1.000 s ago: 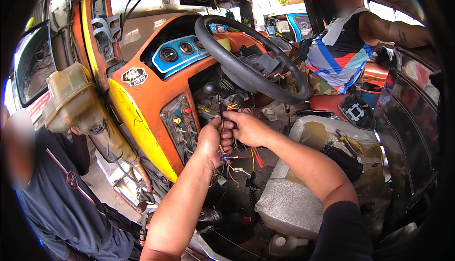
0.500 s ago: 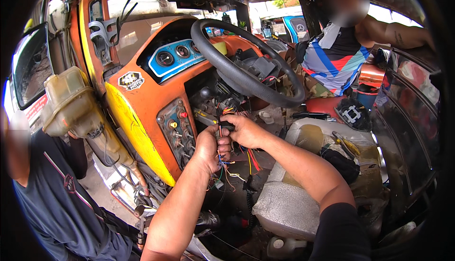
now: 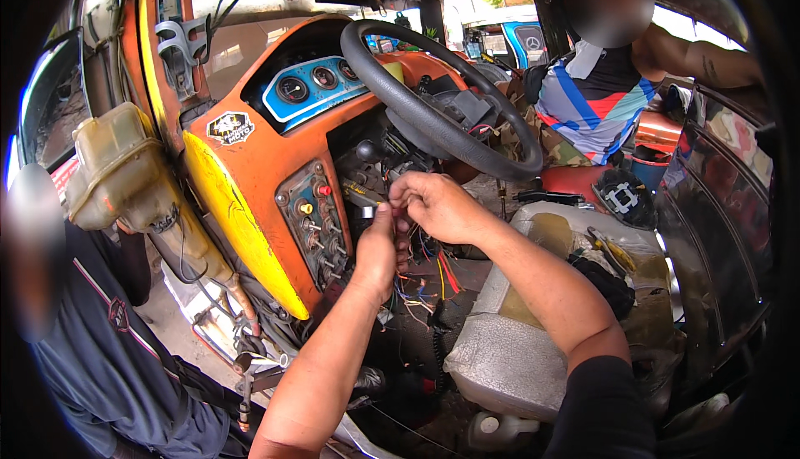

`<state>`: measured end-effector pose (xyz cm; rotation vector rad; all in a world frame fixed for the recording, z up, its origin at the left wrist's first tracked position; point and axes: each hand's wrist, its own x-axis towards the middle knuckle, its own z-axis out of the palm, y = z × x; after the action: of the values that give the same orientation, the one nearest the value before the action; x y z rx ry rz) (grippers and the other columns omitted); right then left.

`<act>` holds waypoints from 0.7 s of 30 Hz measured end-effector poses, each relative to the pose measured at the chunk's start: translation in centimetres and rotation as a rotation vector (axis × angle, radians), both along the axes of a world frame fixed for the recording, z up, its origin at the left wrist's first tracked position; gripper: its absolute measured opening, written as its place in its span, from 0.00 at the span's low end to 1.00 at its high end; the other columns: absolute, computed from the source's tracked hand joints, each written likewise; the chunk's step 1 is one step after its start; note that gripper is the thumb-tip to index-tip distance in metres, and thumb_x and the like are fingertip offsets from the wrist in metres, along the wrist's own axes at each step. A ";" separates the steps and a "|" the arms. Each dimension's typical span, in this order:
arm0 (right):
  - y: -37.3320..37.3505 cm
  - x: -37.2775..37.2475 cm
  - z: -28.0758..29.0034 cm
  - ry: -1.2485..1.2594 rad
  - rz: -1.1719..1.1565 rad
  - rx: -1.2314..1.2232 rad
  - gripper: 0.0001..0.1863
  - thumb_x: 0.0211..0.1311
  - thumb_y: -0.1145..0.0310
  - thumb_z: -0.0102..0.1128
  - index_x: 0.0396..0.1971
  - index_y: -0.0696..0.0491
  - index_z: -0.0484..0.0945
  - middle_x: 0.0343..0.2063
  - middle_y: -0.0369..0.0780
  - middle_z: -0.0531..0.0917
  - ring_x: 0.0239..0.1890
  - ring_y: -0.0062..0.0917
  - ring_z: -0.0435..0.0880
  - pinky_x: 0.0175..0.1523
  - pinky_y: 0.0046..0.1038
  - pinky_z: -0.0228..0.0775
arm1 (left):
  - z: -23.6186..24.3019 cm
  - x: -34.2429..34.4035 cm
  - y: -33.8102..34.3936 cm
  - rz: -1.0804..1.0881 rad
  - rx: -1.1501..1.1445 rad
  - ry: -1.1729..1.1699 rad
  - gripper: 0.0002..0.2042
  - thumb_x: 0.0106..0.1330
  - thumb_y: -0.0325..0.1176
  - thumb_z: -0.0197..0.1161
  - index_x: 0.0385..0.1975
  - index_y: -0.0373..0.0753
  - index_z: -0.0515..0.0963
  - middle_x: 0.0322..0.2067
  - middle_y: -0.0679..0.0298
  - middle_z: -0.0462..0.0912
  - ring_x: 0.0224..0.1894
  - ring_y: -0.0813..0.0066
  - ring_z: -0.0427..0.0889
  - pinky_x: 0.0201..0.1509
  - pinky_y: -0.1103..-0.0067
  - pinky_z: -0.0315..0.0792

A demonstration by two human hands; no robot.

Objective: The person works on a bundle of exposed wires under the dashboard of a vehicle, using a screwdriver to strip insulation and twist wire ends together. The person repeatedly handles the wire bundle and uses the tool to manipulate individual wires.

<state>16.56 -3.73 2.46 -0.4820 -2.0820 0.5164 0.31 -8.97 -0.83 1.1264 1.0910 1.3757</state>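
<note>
Below the steering wheel [image 3: 437, 113], my two hands meet in front of the open dashboard cavity. My left hand [image 3: 379, 252] is closed, thumb up, around a bundle of thin coloured wires [image 3: 444, 269], whose loose ends hang below the fingers. A small, shiny, round piece [image 3: 367, 211] shows beside the left thumb; its kind is unclear. My right hand [image 3: 435, 207] is pinched just above and right of the left thumb. What its fingertips hold is too small or hidden to make out.
An orange dashboard panel with switches [image 3: 315, 221] stands left, beside a yellowed plastic tank [image 3: 121, 167]. A worn seat [image 3: 508, 359] is at the right, with a black cap [image 3: 623, 198] beyond it. One person [image 3: 596, 109] sits at far right; another [image 3: 117, 334] stands at left.
My right hand has risen slightly and its fingers have shifted to a pinch by the left thumb. The black piece earlier between the hands no longer shows. The view has shifted slightly.
</note>
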 end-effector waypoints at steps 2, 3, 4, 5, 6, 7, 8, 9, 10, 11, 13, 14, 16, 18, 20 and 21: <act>0.6 -0.3 -0.5 -0.070 -0.169 -0.074 0.22 0.65 0.85 0.55 0.59 0.63 0.80 0.47 0.53 0.91 0.52 0.40 0.92 0.58 0.36 0.83 | 1.6 -0.4 -0.8 -0.123 -0.115 -0.185 0.23 0.85 0.60 0.44 0.35 0.50 0.73 0.21 0.77 0.63 0.20 0.84 0.59 0.24 0.82 0.56; 0.5 -0.2 -1.4 -0.131 -0.193 0.028 0.23 0.64 0.86 0.55 0.60 0.63 0.80 0.46 0.52 0.90 0.51 0.40 0.91 0.58 0.37 0.82 | 2.4 -0.7 -1.0 -0.184 -0.147 -0.237 0.22 0.85 0.59 0.44 0.35 0.50 0.73 0.20 0.78 0.63 0.19 0.84 0.59 0.23 0.82 0.55; 0.7 -0.7 -2.2 -0.159 -0.204 0.129 0.24 0.64 0.87 0.56 0.60 0.62 0.79 0.44 0.50 0.90 0.49 0.41 0.90 0.58 0.38 0.81 | 2.8 -0.8 -1.1 -0.226 -0.183 -0.289 0.22 0.85 0.58 0.45 0.34 0.50 0.73 0.20 0.78 0.63 0.19 0.85 0.58 0.22 0.83 0.55; 0.9 -0.7 -2.7 -0.086 -0.156 0.089 0.25 0.63 0.87 0.56 0.61 0.61 0.79 0.44 0.49 0.90 0.49 0.41 0.90 0.57 0.38 0.80 | 2.9 -0.6 -1.2 -0.263 -0.198 -0.311 0.21 0.85 0.57 0.45 0.34 0.50 0.73 0.20 0.79 0.63 0.18 0.85 0.58 0.21 0.83 0.55; 1.2 -0.9 -3.4 -0.041 -0.093 0.025 0.25 0.63 0.86 0.57 0.61 0.61 0.79 0.43 0.49 0.89 0.49 0.41 0.90 0.57 0.38 0.80 | 3.0 -0.5 -1.1 -0.276 -0.219 -0.329 0.20 0.85 0.56 0.46 0.33 0.51 0.73 0.19 0.79 0.63 0.18 0.85 0.58 0.21 0.83 0.54; 1.6 -1.0 -3.8 -0.027 -0.095 -0.048 0.23 0.63 0.86 0.59 0.59 0.61 0.79 0.43 0.48 0.89 0.49 0.39 0.89 0.57 0.38 0.80 | 3.0 -0.2 -1.1 -0.279 -0.250 -0.351 0.20 0.84 0.55 0.46 0.33 0.51 0.73 0.19 0.79 0.63 0.17 0.85 0.58 0.20 0.83 0.54; 1.9 -1.3 -4.2 0.011 -0.062 -0.087 0.22 0.62 0.86 0.60 0.57 0.60 0.79 0.44 0.47 0.89 0.49 0.38 0.89 0.56 0.38 0.80 | 3.0 -0.1 -1.0 -0.301 -0.238 -0.360 0.19 0.84 0.54 0.46 0.33 0.51 0.73 0.19 0.80 0.63 0.17 0.85 0.58 0.20 0.83 0.54; 2.2 -1.4 -4.5 0.049 -0.050 -0.159 0.20 0.62 0.85 0.62 0.55 0.60 0.79 0.44 0.46 0.88 0.50 0.36 0.89 0.56 0.38 0.79 | 3.0 0.0 -1.0 -0.311 -0.236 -0.370 0.19 0.83 0.54 0.47 0.33 0.51 0.73 0.19 0.80 0.62 0.17 0.85 0.58 0.20 0.83 0.54; 2.5 -1.4 -4.6 0.053 -0.044 -0.093 0.19 0.62 0.84 0.62 0.53 0.60 0.80 0.43 0.47 0.89 0.49 0.37 0.89 0.55 0.38 0.80 | 2.9 0.1 -0.9 -0.322 -0.259 -0.387 0.18 0.83 0.53 0.47 0.32 0.51 0.73 0.19 0.80 0.62 0.17 0.86 0.58 0.20 0.83 0.54; 2.6 -1.4 -4.6 0.057 -0.059 -0.060 0.17 0.62 0.83 0.62 0.52 0.60 0.80 0.42 0.47 0.89 0.48 0.38 0.90 0.54 0.38 0.80 | 2.9 0.1 -0.9 -0.327 -0.242 -0.388 0.17 0.82 0.51 0.48 0.32 0.50 0.73 0.19 0.80 0.63 0.17 0.85 0.58 0.21 0.83 0.54; 2.6 -1.0 -4.1 0.020 -0.128 0.015 0.16 0.61 0.81 0.65 0.49 0.59 0.80 0.40 0.48 0.89 0.46 0.41 0.90 0.52 0.38 0.80 | 2.7 -0.3 -0.8 -0.304 -0.266 -0.405 0.14 0.80 0.48 0.51 0.32 0.50 0.73 0.19 0.80 0.63 0.18 0.85 0.58 0.21 0.82 0.54; 2.4 -0.5 -3.7 -0.021 -0.181 0.057 0.15 0.60 0.79 0.68 0.48 0.59 0.80 0.38 0.49 0.88 0.45 0.43 0.90 0.50 0.39 0.80 | 2.3 -0.5 -0.6 -0.277 -0.228 -0.295 0.12 0.78 0.46 0.52 0.32 0.50 0.72 0.20 0.79 0.63 0.18 0.85 0.59 0.22 0.82 0.54; 1.9 0.3 -2.5 -0.104 -0.276 0.090 0.18 0.58 0.72 0.73 0.47 0.59 0.79 0.35 0.52 0.88 0.42 0.48 0.91 0.47 0.42 0.80 | 1.1 -0.9 0.0 -0.169 -0.157 -0.083 0.09 0.75 0.43 0.54 0.32 0.49 0.72 0.20 0.78 0.64 0.19 0.84 0.59 0.23 0.81 0.54; 1.3 1.1 -1.4 -0.181 -0.223 0.066 0.19 0.59 0.72 0.73 0.48 0.59 0.78 0.37 0.52 0.88 0.42 0.48 0.91 0.46 0.42 0.80 | -0.7 -1.1 1.2 -0.016 0.068 0.146 0.07 0.75 0.37 0.53 0.34 0.45 0.74 0.22 0.75 0.69 0.21 0.83 0.62 0.25 0.80 0.56; 0.7 0.9 -0.8 -0.136 -0.246 0.112 0.18 0.60 0.70 0.72 0.48 0.59 0.79 0.36 0.54 0.89 0.41 0.46 0.92 0.46 0.43 0.81 | -2.2 -1.5 2.9 0.231 0.252 0.508 0.14 0.76 0.38 0.55 0.38 0.33 0.80 0.27 0.58 0.82 0.31 0.64 0.81 0.39 0.66 0.74; 0.6 0.7 -0.5 -0.055 -0.166 0.121 0.17 0.62 0.70 0.71 0.48 0.60 0.79 0.35 0.53 0.89 0.40 0.45 0.92 0.46 0.42 0.81 | -2.7 -1.7 3.5 0.260 0.331 0.551 0.18 0.79 0.42 0.56 0.40 0.28 0.79 0.31 0.51 0.85 0.38 0.60 0.85 0.47 0.63 0.75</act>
<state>17.25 -3.10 2.01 -0.5976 -2.0893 0.2809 -1.35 -5.47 -3.50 1.7210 1.4734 1.5277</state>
